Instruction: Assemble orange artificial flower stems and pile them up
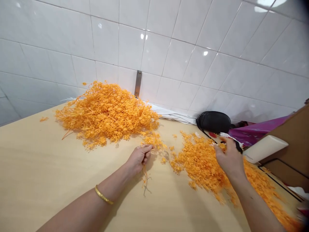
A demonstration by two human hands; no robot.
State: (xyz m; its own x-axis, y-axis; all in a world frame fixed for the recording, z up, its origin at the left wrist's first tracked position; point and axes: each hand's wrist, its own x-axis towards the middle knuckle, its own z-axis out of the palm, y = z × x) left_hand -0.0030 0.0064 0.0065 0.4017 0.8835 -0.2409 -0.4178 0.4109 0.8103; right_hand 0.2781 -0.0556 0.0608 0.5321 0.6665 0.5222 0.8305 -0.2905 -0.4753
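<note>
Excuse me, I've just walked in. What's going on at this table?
A person is working with bare hands at a pale wooden table. Their left hand holds orange flower sprigs, stems dangling below it. Their right hand pinches a few orange florets above a loose spread of florets. A larger heap of orange sprigs sits nearer the white tiled wall, with a black bag to its right.
</note>
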